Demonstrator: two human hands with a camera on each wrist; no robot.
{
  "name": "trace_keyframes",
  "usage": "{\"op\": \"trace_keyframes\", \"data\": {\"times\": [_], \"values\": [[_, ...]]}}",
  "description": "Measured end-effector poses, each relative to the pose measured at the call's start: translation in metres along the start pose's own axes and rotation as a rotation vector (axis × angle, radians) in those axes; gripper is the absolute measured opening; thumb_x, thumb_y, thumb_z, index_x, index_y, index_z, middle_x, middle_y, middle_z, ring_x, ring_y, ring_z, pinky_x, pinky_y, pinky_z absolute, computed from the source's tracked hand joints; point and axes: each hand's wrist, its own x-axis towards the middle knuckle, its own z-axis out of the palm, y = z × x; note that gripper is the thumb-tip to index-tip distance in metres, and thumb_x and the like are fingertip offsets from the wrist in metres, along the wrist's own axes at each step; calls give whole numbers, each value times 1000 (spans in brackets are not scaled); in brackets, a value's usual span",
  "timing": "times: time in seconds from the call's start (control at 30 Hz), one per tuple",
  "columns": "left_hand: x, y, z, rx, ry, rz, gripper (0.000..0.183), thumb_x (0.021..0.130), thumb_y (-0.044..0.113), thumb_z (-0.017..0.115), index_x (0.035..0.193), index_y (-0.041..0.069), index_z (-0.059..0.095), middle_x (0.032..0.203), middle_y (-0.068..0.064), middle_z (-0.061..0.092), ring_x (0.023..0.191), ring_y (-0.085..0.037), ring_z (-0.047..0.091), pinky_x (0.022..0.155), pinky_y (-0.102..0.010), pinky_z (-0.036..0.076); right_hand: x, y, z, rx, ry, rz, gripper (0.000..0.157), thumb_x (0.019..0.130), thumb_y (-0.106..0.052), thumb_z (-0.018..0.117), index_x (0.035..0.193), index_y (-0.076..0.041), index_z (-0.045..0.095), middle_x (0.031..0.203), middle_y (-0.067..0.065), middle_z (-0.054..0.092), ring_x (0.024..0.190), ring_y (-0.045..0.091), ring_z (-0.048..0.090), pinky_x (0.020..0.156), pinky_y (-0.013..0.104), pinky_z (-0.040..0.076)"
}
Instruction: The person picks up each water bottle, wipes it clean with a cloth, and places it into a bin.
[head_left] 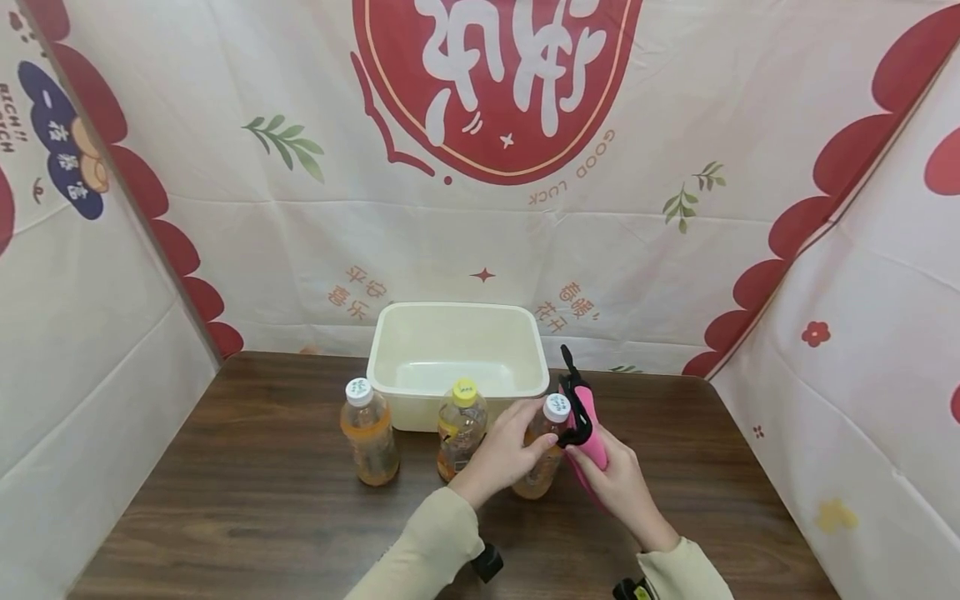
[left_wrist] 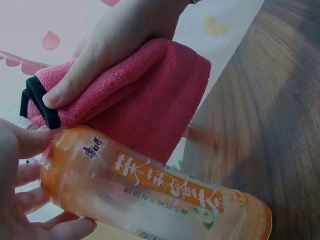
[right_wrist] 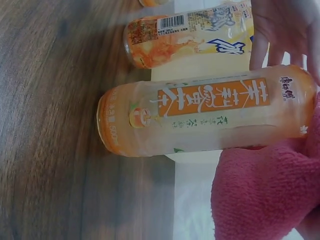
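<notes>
My left hand (head_left: 525, 442) grips the upper part of an orange-drink bottle (head_left: 538, 479) with a white cap, which stands upright on the wooden table (head_left: 262, 500). The left wrist view shows its thumb and fingers (left_wrist: 22, 200) curled round the bottle (left_wrist: 160, 195) near the neck. My right hand (head_left: 611, 479) holds a pink cloth (head_left: 590, 433) with black trim, pressed against the bottle's right side. In the left wrist view the right hand (left_wrist: 115, 45) grips the pink cloth (left_wrist: 150, 110) from above. The right wrist view shows the bottle (right_wrist: 210, 115) beside the cloth (right_wrist: 265, 195).
Two more bottles stand to the left: one with a yellow cap (head_left: 459, 425) and one with a white cap (head_left: 369, 433). A cream plastic tub (head_left: 412, 410) sits behind them. Printed cloth walls enclose the table at the back and on both sides.
</notes>
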Motion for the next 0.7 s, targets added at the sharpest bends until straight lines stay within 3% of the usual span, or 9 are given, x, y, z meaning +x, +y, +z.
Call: {"op": "trace_keyframes", "data": {"times": [0.17,0.37,0.57,0.7], "values": [[-2,-1,2,-39,11,21,46,94,27,49,136,13,40,135,-5,44,123,-19,42,99,-38,38,-1,1,2,19,-19,11,36,71,5,72,105,-1,63,96,10,66,79,3,56,69,5,41],[-3,-3,5,37,37,56,43,94,25,47,133,9,39,131,-6,45,119,-21,43,98,-39,39,-6,8,9,31,-3,-7,39,71,5,72,108,3,60,100,15,65,83,5,58,74,4,42],[-2,-4,7,78,39,65,43,94,24,49,132,7,38,129,-7,46,118,-20,44,98,-37,40,-19,17,20,12,61,-56,36,66,10,73,99,6,61,88,14,66,77,5,59,67,8,45],[-2,-4,9,113,50,92,43,93,23,49,131,5,39,126,-9,47,115,-21,46,97,-36,41,-33,24,27,26,61,-21,29,67,9,72,94,6,61,79,11,66,70,3,57,58,13,46]]}}
